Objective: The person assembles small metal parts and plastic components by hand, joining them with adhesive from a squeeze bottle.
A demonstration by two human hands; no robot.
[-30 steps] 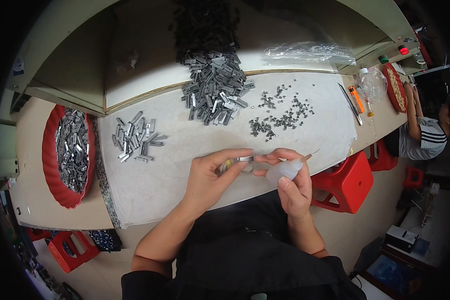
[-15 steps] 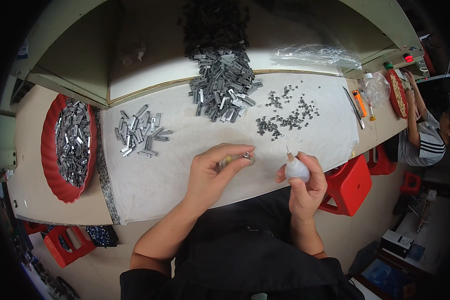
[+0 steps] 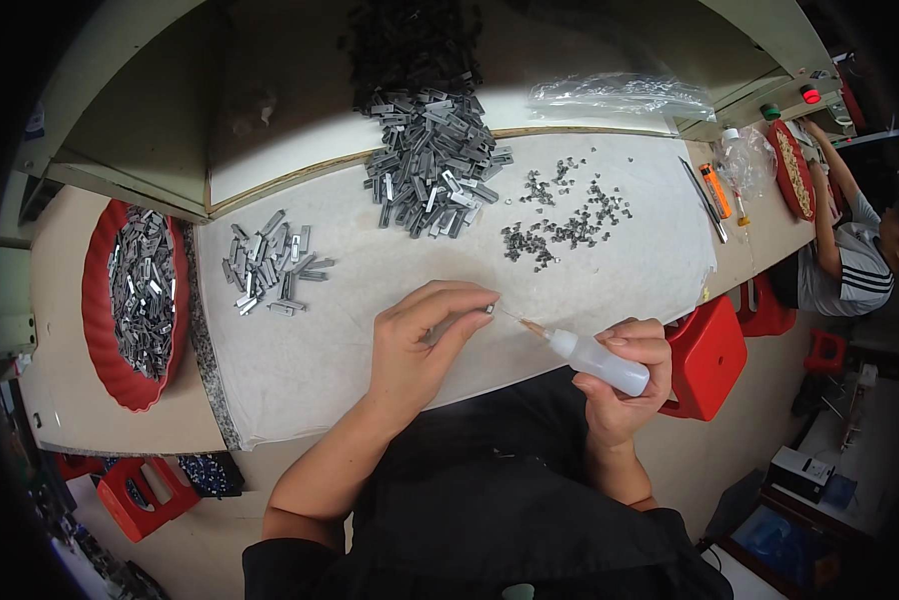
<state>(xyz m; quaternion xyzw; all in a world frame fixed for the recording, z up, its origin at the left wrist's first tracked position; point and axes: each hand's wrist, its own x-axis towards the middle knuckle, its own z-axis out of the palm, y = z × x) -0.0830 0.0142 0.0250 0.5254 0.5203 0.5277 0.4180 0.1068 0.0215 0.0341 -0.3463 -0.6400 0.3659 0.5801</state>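
Note:
Between the thumb and forefinger of my left hand (image 3: pixel 432 325) is a small metal piece (image 3: pixel 489 309), mostly hidden by the fingers. My right hand (image 3: pixel 625 375) is wrapped round a translucent white squeeze bottle (image 3: pixel 605 362), tilted with its thin needle tip toward that piece. The needle's end is at or very near the piece; contact cannot be made out. Beyond my hands, many tiny metal parts (image 3: pixel 580 232) lie scattered on the white sheet (image 3: pixel 370 260). A large heap of grey metal bars (image 3: pixel 435 165) is at the far middle, and a smaller pile of bars (image 3: pixel 270 262) lies to the left.
A red scalloped tray (image 3: pixel 98 310) of metal bars stands at the far left. Tweezers (image 3: pixel 705 198), an orange-wrapped tool (image 3: pixel 716 190) and a plastic bag (image 3: pixel 750 170) lie at right. Under a shelf is clear plastic (image 3: pixel 620 98). Another person (image 3: pixel 850 250) works at right, beyond red stools (image 3: pixel 708 365).
My right hand has tipped the squeeze bottle from upright to slanting left, bringing its needle up to the piece in my left hand. The left hand has barely moved.

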